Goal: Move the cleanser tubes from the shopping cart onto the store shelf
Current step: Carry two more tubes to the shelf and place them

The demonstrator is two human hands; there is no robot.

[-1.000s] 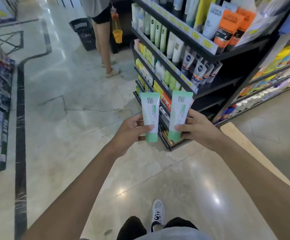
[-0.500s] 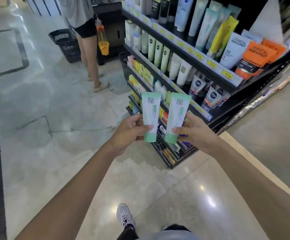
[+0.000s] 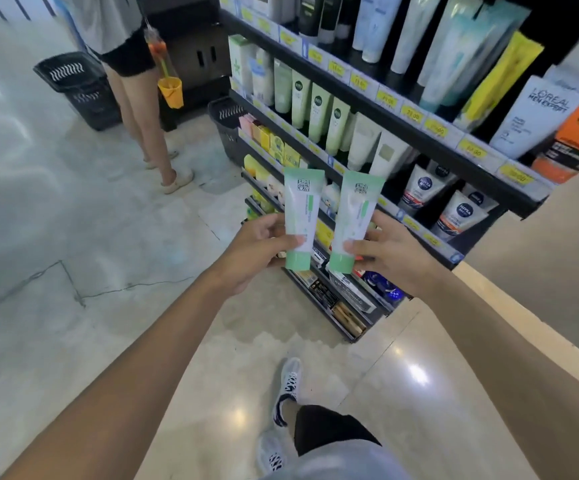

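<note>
Store shelf [image 3: 416,131] cut off above, left hand [image 3: 256,249] and right hand [image 3: 390,258] fingers each gripping a cleanser tube [image 3: 302,216], labels blurred

Black basket [image 3: 76,88] beside a bystander's legs [image 3: 142,112], yellow cup [image 3: 171,92]

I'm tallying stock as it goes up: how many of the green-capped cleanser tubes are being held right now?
2. One cleanser tube is gripped by the left hand; the other tube is gripped by the right hand. Both caps point down, in front of the shelf.

Two upright green-capped cleanser tubes [image 3: 302,216]
</note>
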